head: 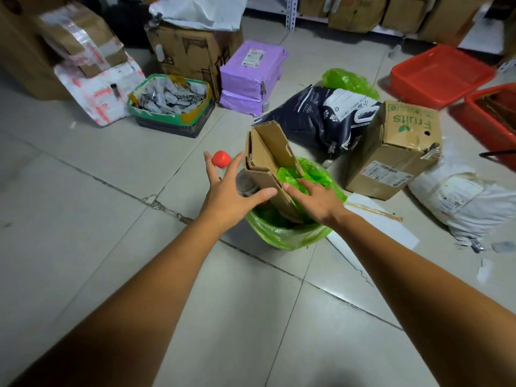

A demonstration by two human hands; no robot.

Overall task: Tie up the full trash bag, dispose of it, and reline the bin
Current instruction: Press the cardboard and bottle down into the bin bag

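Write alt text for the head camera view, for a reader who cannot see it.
Two bare hands reach over a full green plastic trash bag with folded brown cardboard sticking up from it: the open left hand beside the cardboard, the right hand touching the bag. Cardboard boxes, purple parcels and red plastic crates crowd the grey tiled floor.

The floor (111, 247) is pale glossy tile with dark, cracked grout lines, and it's pretty cluttered. A green-bagged bin (287, 236) sits about mid-floor, with a small red cap (220, 158) just off to its left. To the right there's a cardboard fruits box (391, 155), print upside down, with a dark printed sack (312, 118) behind it. Purple parcels (251, 71) are stacked beside a green-rimmed tray (170, 113) of little packets. Red crates (438, 74) sit far right, and a white sack (463, 202) lies near the box.
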